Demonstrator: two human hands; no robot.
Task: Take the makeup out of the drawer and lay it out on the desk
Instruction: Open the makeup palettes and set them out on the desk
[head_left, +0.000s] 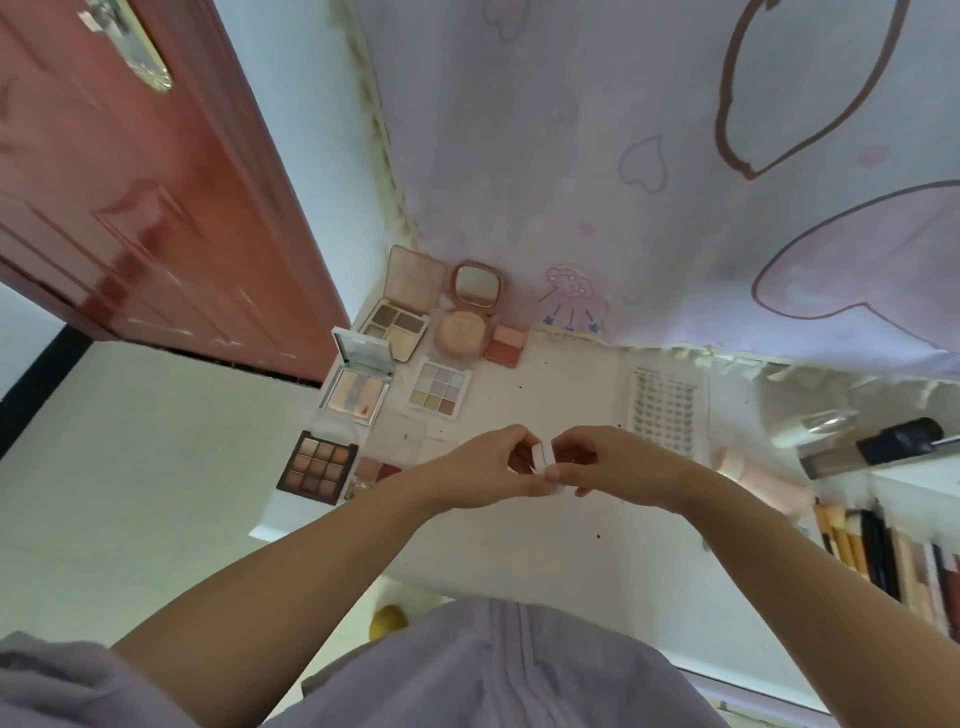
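Makeup lay spread over the left part of the white desk (545, 415), while one more piece, a small white case (546, 463), was held above the desk's middle between both hands. The left hand (480, 470) curled around the case's left side with its fingers drawn in and thumb pressed toward it; the right hand (597, 465) pinched the case's right edge, thumb low and fingertips above, so both grips were closed tight on the case with no gap showing. Whether the case itself was open or closed could not be told. Relative to the case, the dark nine-pan eyeshadow palette (318, 466) sat to the left at the desk's edge, with a small reddish compact (375, 473) just beside it. Beyond the case and to the left stood the open white palette (358, 387) with its lid raised, and next to that the pale nine-pan palette (439, 388). Farther back, near the fabric-covered wall, were the beige four-pan palette (397, 327), the round powder compact (462, 332) with its mirror up, and the two-tone blush (506, 344). To the right beyond the case lay a tray of false lashes (667, 410), and far right the open drawer (898, 558) held brushes and pencils
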